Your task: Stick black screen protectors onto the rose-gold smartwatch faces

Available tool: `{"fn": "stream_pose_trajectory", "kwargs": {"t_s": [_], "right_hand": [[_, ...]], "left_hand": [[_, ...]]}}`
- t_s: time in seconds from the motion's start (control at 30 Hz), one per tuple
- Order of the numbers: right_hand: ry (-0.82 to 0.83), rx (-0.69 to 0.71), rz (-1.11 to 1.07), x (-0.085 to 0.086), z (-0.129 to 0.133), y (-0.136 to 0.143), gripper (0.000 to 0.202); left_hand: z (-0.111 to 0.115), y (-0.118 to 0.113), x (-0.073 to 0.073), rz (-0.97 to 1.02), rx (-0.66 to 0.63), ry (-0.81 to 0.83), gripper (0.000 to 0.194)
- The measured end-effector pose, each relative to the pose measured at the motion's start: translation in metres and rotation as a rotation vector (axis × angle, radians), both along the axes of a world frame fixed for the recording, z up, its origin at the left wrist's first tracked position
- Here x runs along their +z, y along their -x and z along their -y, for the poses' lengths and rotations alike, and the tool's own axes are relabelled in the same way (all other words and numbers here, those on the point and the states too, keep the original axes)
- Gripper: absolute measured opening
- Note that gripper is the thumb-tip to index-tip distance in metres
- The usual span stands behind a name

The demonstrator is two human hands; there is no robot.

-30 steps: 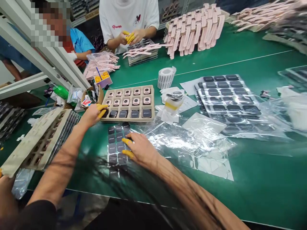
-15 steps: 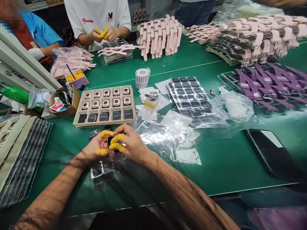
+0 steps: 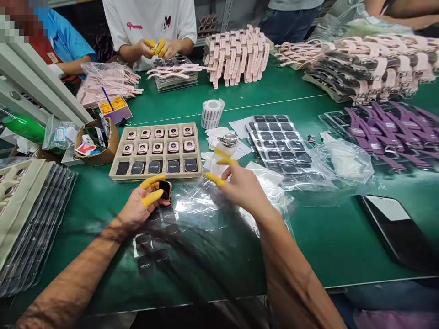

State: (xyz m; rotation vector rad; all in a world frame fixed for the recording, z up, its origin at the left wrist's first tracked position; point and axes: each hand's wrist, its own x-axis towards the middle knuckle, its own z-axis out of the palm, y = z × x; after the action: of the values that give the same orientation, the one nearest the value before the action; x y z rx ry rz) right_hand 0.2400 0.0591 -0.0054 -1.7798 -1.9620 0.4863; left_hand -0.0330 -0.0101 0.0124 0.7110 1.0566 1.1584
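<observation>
My left hand (image 3: 139, 201) holds a watch body (image 3: 165, 190) without a strap between yellow-cotted fingers, its dark screen tilted up. My right hand (image 3: 242, 185) reaches forward with its yellow-cotted thumb and forefinger apart, and I see nothing between them. Just beyond those fingers stands a small translucent bottle (image 3: 224, 148) with a round metal top. In front of my left hand is a beige tray (image 3: 156, 177) of watch bodies, some face down, others covered by black printed films. A clear sheet with black square films (image 3: 150, 262) lies below my left hand.
A label roll (image 3: 211, 114) stands behind the bottle. Sheets of black films (image 3: 276, 137) and a phone (image 3: 394, 228) lie to the right. Stacked trays (image 3: 37, 228) line the left edge; purple straps (image 3: 387, 128) sit far right. A co-worker's gloved-finger hands (image 3: 159, 48) work across the table.
My right hand has left the watch and moved right and forward to the bottle, its fingers spreading. The left hand keeps the watch. The whole view has shifted slightly.
</observation>
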Motion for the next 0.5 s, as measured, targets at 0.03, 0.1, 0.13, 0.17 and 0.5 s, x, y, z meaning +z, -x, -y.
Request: {"fn": "stream_pose_trajectory", "kwargs": {"t_s": [0.03,0.1,0.13,0.17,0.5], "right_hand": [[-0.038,-0.06,-0.007,-0.003,-0.004,0.001,0.027],[-0.073,-0.131,0.014,-0.007,-0.007,0.002,0.025],[-0.098,-0.135,0.016,-0.007,-0.007,0.003,0.024],[-0.146,-0.113,-0.004,-0.006,-0.005,0.004,0.021],[-0.449,0.708,-0.18,-0.008,0.034,0.074,0.018]], "left_hand": [[-0.001,0.0,0.0,0.0,0.007,0.004,0.051],[-0.002,0.0,-0.003,-0.008,0.008,0.014,0.053],[-0.001,0.0,-0.005,-0.018,0.003,0.017,0.055],[-0.001,0.0,-0.008,-0.033,-0.001,0.02,0.058],[0.007,-0.005,-0.032,-0.239,-0.059,0.001,0.069]]}}
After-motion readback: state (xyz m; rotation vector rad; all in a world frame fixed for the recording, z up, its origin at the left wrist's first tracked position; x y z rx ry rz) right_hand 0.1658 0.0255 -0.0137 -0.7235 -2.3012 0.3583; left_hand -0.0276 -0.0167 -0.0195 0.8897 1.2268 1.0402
